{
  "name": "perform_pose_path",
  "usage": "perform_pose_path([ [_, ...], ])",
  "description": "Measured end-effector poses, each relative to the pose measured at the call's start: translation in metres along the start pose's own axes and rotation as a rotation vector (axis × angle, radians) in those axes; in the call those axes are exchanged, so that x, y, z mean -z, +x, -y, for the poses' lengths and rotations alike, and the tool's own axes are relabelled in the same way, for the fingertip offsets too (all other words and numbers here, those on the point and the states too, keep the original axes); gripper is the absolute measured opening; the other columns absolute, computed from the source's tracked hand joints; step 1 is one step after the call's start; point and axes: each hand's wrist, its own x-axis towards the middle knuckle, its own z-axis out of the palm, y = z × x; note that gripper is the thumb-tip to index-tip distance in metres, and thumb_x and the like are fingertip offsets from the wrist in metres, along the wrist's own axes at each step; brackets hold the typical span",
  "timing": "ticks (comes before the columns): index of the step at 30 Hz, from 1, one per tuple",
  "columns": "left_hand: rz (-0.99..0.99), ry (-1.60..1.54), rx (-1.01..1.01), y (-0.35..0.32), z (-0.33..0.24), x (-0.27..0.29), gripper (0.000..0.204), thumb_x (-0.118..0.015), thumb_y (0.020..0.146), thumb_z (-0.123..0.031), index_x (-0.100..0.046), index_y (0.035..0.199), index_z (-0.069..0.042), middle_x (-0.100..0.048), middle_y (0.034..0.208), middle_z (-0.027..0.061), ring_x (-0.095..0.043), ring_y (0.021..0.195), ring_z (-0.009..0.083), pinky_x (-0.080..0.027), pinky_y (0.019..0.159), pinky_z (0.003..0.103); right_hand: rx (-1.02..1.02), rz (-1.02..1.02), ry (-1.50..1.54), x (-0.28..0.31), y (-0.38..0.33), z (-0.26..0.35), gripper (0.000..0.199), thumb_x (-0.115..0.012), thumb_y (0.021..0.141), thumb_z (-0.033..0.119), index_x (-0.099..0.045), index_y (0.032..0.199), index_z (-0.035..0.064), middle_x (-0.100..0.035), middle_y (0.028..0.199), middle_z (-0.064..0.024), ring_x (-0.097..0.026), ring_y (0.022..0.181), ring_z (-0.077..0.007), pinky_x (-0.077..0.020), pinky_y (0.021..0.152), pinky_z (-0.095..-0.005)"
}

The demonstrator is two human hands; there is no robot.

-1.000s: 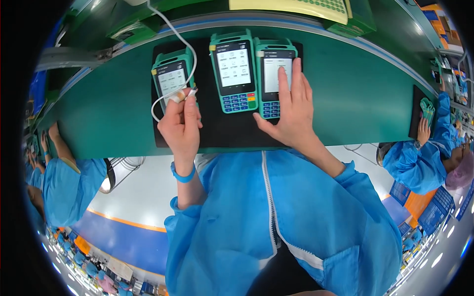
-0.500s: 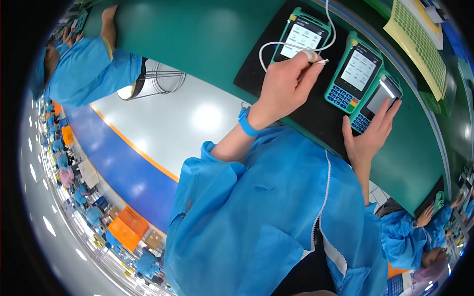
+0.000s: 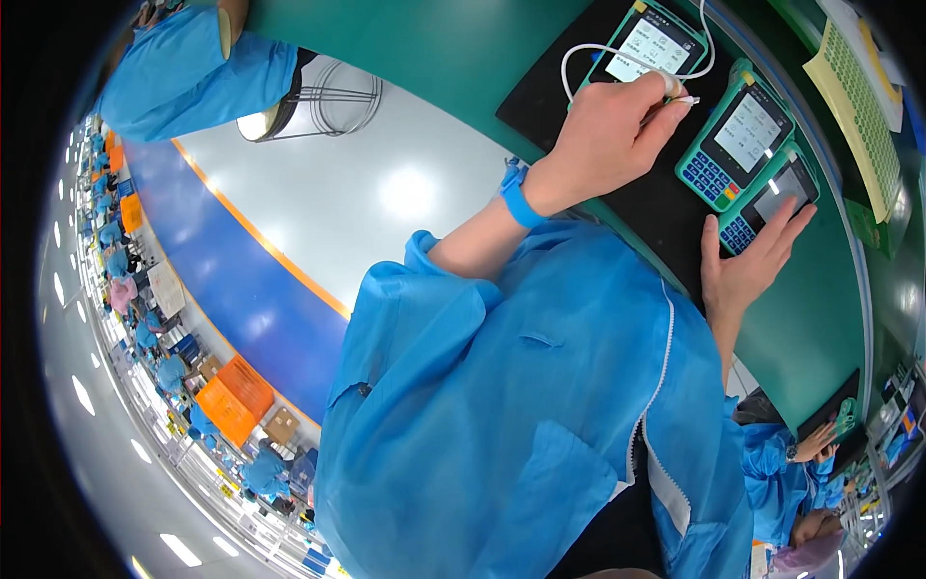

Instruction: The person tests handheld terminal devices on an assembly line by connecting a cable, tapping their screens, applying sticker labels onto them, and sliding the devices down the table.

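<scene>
Head view: left hand (image 3: 610, 135) holds cable (image 3: 711, 46) near terminals (image 3: 716, 176) showing captioned icons (image 3: 750, 133).

Card terminals (image 3: 712, 179): satin-looking plastic; screens (image 3: 747, 133) glossy, glass-like. Cable (image 3: 712, 50): smooth plastic. Mat (image 3: 540, 104): matt, rubbery look. Bench top (image 3: 405, 41): smooth, low sheen. Smock (image 3: 482, 396): thin creased cloth, slight shine. Wristband (image 3: 519, 200): plastic-looking, smooth. From where I stand, floor (image 3: 309, 207) looks polished, mirroring lamps.

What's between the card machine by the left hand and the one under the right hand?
In the head view, a third green card machine lies there.
</scene>
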Motion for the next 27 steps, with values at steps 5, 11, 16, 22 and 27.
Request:
perform_pose_path([
  [5,-0.031,0.005,-0.046,-0.001,0.003,-0.001,0.015,-0.07,0.1,-0.016,-0.071,0.105,-0.001,-0.065,0.067,0.0089,-0.057,0.052,0.0165,-0.04,0.05,0.028,-0.005,-0.007,0.001,-0.001,0.0,0.002,0.105,-0.084,0.083,0.039,-0.028,0.162,-0.002,-0.016,0.168,-0.0346,-0.028,0.15,-0.0546,-0.0288,0.12,-0.0566],
  [11,-0.028,0.049,-0.032,-0.001,0.003,0.0,0.015,-0.071,0.1,-0.015,-0.072,0.105,-0.002,-0.064,0.064,0.0078,-0.057,0.051,0.0144,-0.041,0.05,0.028,-0.003,0.003,-0.036,0.002,-0.002,0.003,0.104,-0.082,0.085,0.042,-0.027,0.161,-0.0049,-0.018,0.166,-0.0378,-0.028,0.15,-0.0555,-0.0274,0.121,-0.0563],
  [16,-0.008,0.066,0.021,0.0,0.006,0.003,0.015,-0.07,0.101,-0.015,-0.073,0.108,-0.003,-0.066,0.066,0.0037,-0.063,0.056,0.0091,-0.046,0.053,0.023,0.027,-0.047,0.029,-0.002,-0.001,0.003,0.105,-0.081,0.085,0.043,-0.027,0.161,-0.0055,-0.017,0.166,-0.0377,-0.036,0.144,-0.0558,-0.0332,0.117,-0.055],
  [22,0.036,0.053,0.059,0.002,0.001,0.007,0.02,-0.066,0.104,-0.017,-0.073,0.117,-0.004,-0.065,0.065,-0.0005,-0.058,0.052,0.0047,-0.042,0.05,0.02,0.05,-0.097,0.034,-0.001,0.0,0.003,0.103,-0.081,0.084,0.043,-0.031,0.159,-0.0053,-0.02,0.164,-0.0398,-0.04,0.139,-0.0577,-0.0387,0.112,-0.0568],
  [27,0.045,0.011,0.165,0.003,-0.007,0.009,0.016,-0.07,0.101,-0.015,-0.07,0.11,-0.001,-0.067,0.066,0.0062,-0.062,0.054,0.0121,-0.045,0.052,0.025,0.067,-0.121,0.05,-0.004,0.001,-0.001,0.102,-0.082,0.082,0.041,-0.033,0.157,-0.0077,-0.022,0.162,-0.0414,-0.042,0.137,-0.0569,-0.04,0.111,-0.0553],
])
